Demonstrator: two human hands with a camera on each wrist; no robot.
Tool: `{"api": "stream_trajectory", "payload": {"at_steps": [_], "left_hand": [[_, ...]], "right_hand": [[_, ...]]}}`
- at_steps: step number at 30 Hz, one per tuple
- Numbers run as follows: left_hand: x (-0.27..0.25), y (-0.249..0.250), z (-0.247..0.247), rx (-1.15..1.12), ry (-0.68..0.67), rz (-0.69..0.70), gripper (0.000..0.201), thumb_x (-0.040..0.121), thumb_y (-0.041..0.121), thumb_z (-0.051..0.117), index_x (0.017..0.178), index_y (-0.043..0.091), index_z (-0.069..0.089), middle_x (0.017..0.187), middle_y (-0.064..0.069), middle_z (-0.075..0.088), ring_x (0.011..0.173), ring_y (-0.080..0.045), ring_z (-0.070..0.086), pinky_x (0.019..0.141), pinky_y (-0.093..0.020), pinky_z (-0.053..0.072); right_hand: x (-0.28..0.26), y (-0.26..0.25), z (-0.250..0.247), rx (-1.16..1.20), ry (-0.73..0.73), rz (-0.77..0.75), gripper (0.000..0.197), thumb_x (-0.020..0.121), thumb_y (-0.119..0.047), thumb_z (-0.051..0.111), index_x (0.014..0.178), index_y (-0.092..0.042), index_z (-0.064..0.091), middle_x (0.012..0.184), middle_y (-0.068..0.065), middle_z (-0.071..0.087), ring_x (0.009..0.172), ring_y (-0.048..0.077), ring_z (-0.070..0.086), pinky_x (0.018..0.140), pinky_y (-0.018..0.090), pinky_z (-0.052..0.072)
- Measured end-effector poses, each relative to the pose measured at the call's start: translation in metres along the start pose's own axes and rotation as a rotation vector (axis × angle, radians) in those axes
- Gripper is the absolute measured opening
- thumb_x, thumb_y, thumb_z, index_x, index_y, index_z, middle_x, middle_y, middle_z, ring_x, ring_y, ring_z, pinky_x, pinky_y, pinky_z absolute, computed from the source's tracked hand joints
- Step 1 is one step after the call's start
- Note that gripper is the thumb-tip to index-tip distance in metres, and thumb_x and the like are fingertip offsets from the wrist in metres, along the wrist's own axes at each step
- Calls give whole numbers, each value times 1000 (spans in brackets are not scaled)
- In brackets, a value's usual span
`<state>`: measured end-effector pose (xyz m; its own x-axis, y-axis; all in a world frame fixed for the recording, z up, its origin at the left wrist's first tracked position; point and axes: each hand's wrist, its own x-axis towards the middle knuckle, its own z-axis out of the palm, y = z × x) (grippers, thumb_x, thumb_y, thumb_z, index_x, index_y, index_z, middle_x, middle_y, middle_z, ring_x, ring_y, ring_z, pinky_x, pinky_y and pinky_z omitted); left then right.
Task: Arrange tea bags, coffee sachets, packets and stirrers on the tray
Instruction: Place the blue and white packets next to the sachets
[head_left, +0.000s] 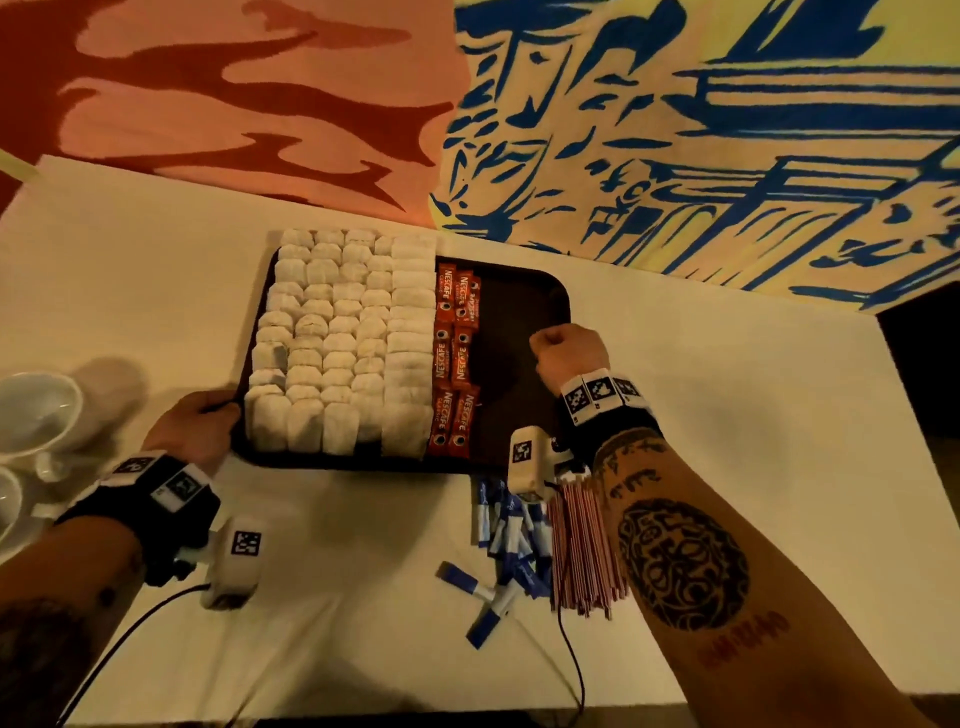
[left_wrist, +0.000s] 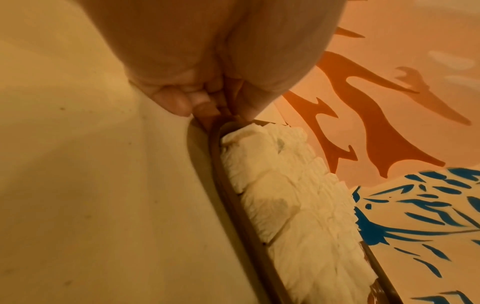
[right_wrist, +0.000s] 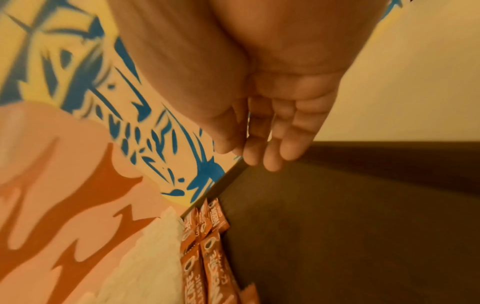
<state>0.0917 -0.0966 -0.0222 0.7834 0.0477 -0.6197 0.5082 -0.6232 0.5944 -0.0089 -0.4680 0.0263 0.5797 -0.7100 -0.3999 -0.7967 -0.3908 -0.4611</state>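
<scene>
The tray (head_left: 550, 291) sits on our table, tea bags (head_left: 343, 343) and coffee sachets (head_left: 457, 358) in, blue packets (head_left: 511, 540) and stirrers (head_left: 584, 551) still outside, left hand (head_left: 195, 423) gripping its rim, right hand (head_left: 569, 353) loose, empty.

A big table (head_left: 727, 374) with a plain cream cloth fills most of the head view. Past its far edge lies a bright carpet. One part (head_left: 234, 93) is pink with dark red wavy shapes. The other part (head_left: 727, 130) is pale yellow with blue brush-like marks. White cups (head_left: 36, 415) sit at the table's left edge. The light is warm and dim.
</scene>
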Motion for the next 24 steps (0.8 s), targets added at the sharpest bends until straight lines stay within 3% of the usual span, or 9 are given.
{"api": "stream_trajectory", "payload": {"at_steps": [3,7,11,14,17,19,21,22,24], "left_hand": [[-4,-12,3,10,-1,-20,31,97,20,54,123,8,66,127,-21,64,117,-42,58,110,-48,41],[-44,-25,21,182,111,-45,37,99,24,52,116,-6,64,123,-31,62,115,-47,55,97,-44,40],[-104,-23,66,450,-109,41,26,97,34,56,105,10,61,116,-18,64,107,-37,58,86,-36,40],[-140,-1,111,528,-312,224,22,95,43,55,102,23,60,103,0,66,89,-18,61,73,-29,42],[-163,11,160,530,-386,315,34,90,50,60,114,26,59,110,6,62,95,-11,59,79,-27,47],[-164,14,188,550,-372,333,42,80,62,65,104,29,59,103,7,61,97,-16,61,86,-33,52],[-157,12,209,587,-327,349,71,60,85,63,105,31,58,105,8,63,95,-18,63,88,-38,55],[-155,11,215,600,-297,348,82,54,86,65,112,29,57,112,6,63,98,-21,63,89,-39,55],[-156,13,219,646,-233,312,74,71,58,77,127,18,49,126,-4,56,110,-28,58,95,-41,52]], "right_hand": [[-43,31,-9,92,-41,-41,20,93,-35,63,104,-22,73,100,5,75,96,24,69,90,36,55],[-91,69,-9,78,-67,-32,16,92,-31,64,103,-23,73,103,0,74,98,20,68,91,35,55],[-124,110,-4,-18,-105,11,18,94,-27,63,106,-21,73,108,-2,72,99,17,66,91,31,52],[-138,120,11,-96,-189,-15,12,92,-25,63,99,-21,72,100,-2,71,92,18,64,84,28,51],[-143,122,26,-144,-306,-58,22,94,-24,60,114,-23,71,110,0,71,103,21,65,93,33,52],[-146,120,29,-130,-369,-87,25,95,-23,58,117,-24,71,112,0,73,105,21,67,96,34,53],[-143,119,30,-124,-407,-120,26,97,-22,56,118,-24,71,112,0,72,105,20,67,96,31,52],[-143,118,29,-134,-426,-137,27,97,-21,55,120,-24,70,114,0,72,107,20,67,96,31,52],[-142,117,27,-134,-447,-152,29,97,-20,54,121,-25,70,116,0,71,109,21,66,98,35,52]]}}
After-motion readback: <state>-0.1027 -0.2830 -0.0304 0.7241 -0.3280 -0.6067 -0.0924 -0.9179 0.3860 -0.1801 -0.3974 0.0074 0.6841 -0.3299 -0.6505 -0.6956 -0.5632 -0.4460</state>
